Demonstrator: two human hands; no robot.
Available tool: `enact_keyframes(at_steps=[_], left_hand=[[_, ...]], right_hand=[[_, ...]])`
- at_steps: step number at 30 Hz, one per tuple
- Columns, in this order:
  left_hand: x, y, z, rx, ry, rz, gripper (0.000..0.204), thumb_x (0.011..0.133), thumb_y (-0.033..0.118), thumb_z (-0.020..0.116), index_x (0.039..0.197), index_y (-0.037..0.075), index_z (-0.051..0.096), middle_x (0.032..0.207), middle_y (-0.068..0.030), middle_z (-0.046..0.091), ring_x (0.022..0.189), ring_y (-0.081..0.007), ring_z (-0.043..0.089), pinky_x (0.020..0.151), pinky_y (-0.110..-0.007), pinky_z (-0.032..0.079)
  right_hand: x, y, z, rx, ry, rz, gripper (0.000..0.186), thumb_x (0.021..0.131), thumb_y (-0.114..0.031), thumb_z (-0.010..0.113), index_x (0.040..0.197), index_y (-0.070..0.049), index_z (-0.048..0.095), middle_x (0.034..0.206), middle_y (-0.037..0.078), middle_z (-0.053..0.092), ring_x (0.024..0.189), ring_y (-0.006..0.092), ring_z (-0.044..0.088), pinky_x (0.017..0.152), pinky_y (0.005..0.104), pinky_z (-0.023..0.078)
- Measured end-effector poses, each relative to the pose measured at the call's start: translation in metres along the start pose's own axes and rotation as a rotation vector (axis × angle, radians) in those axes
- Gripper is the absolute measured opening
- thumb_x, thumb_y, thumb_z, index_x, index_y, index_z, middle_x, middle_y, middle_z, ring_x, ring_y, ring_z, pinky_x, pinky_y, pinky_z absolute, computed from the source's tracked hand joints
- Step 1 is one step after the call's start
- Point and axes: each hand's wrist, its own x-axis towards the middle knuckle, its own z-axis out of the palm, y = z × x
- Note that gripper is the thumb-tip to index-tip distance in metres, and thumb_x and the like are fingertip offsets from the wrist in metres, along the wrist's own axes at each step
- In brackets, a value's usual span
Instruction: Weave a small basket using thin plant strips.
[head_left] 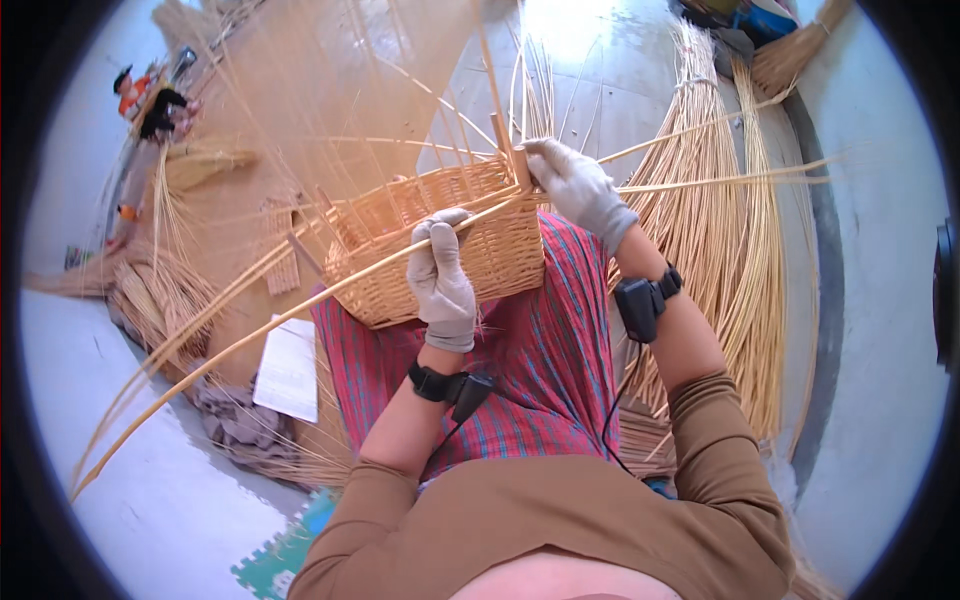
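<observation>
A half-woven wicker basket (450, 265), rectangular and light tan, rests on my lap over a red-and-blue checked cloth (570, 330). Thin upright canes rise from its rim, blurred toward the top. My left hand (440, 275), in a pale glove, pinches a long willow rod (270, 325) along the near side of the rim. That rod runs out to the lower left. At the right corner, my gloved right hand (575, 180) closes round the corner post and the rods there; its fingertips are partly hidden. Other rods stick out to the right past this hand.
Large bundles of long canes (690, 240) lie on the floor at the right. More cane heaps (160, 300) sit at the left, near a white sheet (288, 370) and a grey cloth (240, 420). A green foam mat (275, 560) is at the lower left. Black straps with devices circle both wrists.
</observation>
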Motion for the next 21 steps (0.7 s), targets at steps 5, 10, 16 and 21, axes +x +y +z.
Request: enact_keyframes(at_steps=[5, 10, 16, 21], left_hand=[[0.0, -0.01, 0.002, -0.313, 0.136, -0.092, 0.03, 0.111, 0.028, 0.056, 0.12, 0.001, 0.065, 0.116, -0.0108, 0.07, 0.11, -0.0235, 0.07, 0.101, -0.044, 0.062], [0.026, -0.028, 0.001, -0.661, 0.283, -0.299, 0.033, 0.111, 0.032, 0.053, 0.12, 0.001, 0.063, 0.109, -0.0131, 0.072, 0.11, -0.0319, 0.071, 0.108, -0.051, 0.058], [0.034, -0.042, 0.001, -0.985, 0.229, -0.27, 0.035, 0.112, 0.033, 0.049, 0.124, 0.002, 0.061, 0.095, -0.0094, 0.069, 0.098, -0.0291, 0.07, 0.112, -0.057, 0.053], [0.037, -0.037, 0.007, -1.012, 0.044, -0.124, 0.038, 0.112, 0.036, 0.049, 0.127, 0.003, 0.061, 0.093, -0.0077, 0.068, 0.096, -0.0261, 0.07, 0.115, -0.056, 0.051]], right_hand=[[0.005, 0.055, 0.001, 0.028, -0.173, -0.164, 0.029, 0.104, -0.02, 0.061, 0.127, -0.003, 0.068, 0.106, 0.016, 0.076, 0.098, 0.0219, 0.074, 0.09, 0.0355, 0.057], [0.002, 0.043, -0.003, 0.191, -0.231, -0.014, 0.028, 0.106, -0.013, 0.059, 0.129, 0.001, 0.067, 0.112, 0.01, 0.075, 0.1, 0.0152, 0.07, 0.093, 0.0313, 0.057], [-0.001, 0.035, -0.003, 0.285, -0.261, 0.027, 0.027, 0.106, -0.008, 0.058, 0.13, 0.002, 0.066, 0.115, 0.007, 0.073, 0.105, 0.0122, 0.066, 0.097, 0.0302, 0.055], [-0.005, 0.026, -0.003, 0.27, -0.283, -0.031, 0.034, 0.101, -0.002, 0.065, 0.135, 0.001, 0.063, 0.114, 0.007, 0.072, 0.109, 0.013, 0.066, 0.1, 0.0309, 0.054]])
